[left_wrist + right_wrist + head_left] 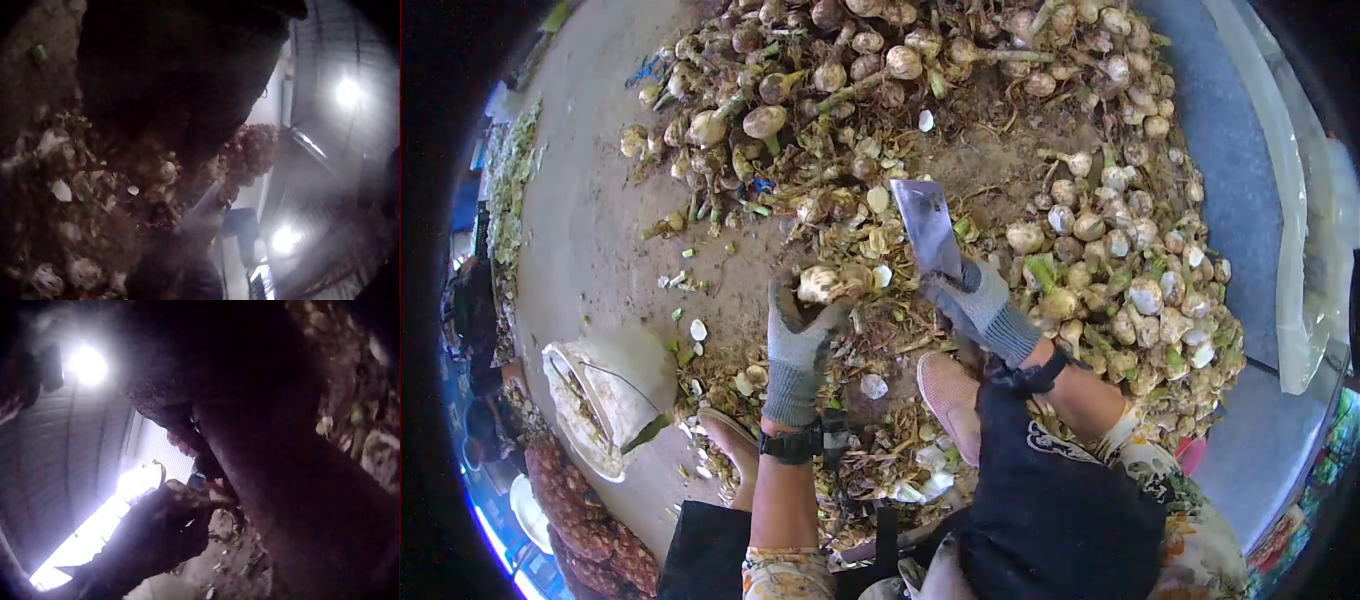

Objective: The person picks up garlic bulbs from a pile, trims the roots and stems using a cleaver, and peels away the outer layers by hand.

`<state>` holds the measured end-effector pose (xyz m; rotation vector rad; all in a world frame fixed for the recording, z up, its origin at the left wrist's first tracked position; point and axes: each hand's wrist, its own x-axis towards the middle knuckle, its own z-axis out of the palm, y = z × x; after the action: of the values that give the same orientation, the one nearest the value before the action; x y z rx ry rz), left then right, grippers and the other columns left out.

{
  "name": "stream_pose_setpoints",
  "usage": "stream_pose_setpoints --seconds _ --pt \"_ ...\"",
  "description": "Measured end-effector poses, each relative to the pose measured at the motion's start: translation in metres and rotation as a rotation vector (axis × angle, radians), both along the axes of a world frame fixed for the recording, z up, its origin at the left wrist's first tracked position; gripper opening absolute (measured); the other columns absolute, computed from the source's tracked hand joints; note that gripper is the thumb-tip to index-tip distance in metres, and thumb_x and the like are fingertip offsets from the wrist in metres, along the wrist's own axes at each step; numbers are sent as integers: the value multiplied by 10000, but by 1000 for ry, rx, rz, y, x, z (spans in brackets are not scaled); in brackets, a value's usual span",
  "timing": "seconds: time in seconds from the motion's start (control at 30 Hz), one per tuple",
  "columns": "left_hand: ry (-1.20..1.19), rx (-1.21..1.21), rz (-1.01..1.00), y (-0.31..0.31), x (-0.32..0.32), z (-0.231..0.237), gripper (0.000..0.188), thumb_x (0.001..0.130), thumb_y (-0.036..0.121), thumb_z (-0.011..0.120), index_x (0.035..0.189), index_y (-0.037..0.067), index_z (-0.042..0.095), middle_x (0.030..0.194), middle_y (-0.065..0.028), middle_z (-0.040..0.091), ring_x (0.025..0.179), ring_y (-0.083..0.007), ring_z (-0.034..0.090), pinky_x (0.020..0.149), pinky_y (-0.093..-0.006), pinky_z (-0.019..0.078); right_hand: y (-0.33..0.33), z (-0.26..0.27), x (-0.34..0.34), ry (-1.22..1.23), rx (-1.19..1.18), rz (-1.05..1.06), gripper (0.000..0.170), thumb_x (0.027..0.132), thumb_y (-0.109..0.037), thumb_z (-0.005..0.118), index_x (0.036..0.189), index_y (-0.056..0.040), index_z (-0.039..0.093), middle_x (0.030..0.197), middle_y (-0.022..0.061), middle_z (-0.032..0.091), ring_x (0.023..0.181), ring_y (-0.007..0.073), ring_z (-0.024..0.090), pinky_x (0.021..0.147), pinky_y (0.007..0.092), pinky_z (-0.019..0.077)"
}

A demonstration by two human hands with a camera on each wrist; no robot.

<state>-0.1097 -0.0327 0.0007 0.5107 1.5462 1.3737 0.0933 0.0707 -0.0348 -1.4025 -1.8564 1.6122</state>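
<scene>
My gloved left hand (800, 335) grips a pale, onion-like bulb (818, 284) with a dry, ragged stem end pointing right. My gloved right hand (975, 300) holds a cleaver (927, 225) by its handle. Its broad grey blade points up and away, to the right of the bulb and apart from it. Under both hands lies a litter of dry leaves, skins and white cut slices (874, 386). The wrist views are dark; a dark shape fills much of the left wrist view, and the right wrist view shows mostly shadow beside bright lamps.
A big heap of untrimmed bulbs (830, 75) with stems lies ahead. Trimmed bulbs (1140, 290) are piled at the right. On the left sit a tipped white container (615, 385) and red mesh sacks (585, 520). My shoes (950, 400) stand among the scraps.
</scene>
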Motion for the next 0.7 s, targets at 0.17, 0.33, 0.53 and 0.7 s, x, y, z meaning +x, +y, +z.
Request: stream_pose_setpoints --seconds 0.17,0.33,0.53,0.7 --pt "-426 174 -89 27 66 39 566 732 47 708 1220 43 422 1065 -90 581 955 -185 585 846 -285 464 -24 -11 5 291 -482 19 303 845 -262 639 1045 -42 582 842 35 604 743 89 546 653 242 456" --pt "517 384 -499 66 138 48 756 665 318 766 1283 52 422 1219 -181 496 1133 -271 478 963 -367 372 -27 -39 56 492 -357 -277 279 875 -198 603 1080 -15 555 898 42 607 814 100 567 680 235 486" --pt "1262 -594 -344 22 10 -94 671 667 300 764 1229 66 482 1115 -231 535 1042 -358 529 900 -426 432 -9 -43 62 254 -659 -316 248 857 -228 614 971 -8 594 781 67 618 654 152 598 558 277 481" --pt "456 -171 -234 8 3 -68 735 686 89 735 1317 62 360 1155 -173 552 1051 -276 570 869 -367 484 -9 4 10 -142 375 263 306 811 -251 613 1074 -98 587 874 98 622 762 267 621 671 375 507"
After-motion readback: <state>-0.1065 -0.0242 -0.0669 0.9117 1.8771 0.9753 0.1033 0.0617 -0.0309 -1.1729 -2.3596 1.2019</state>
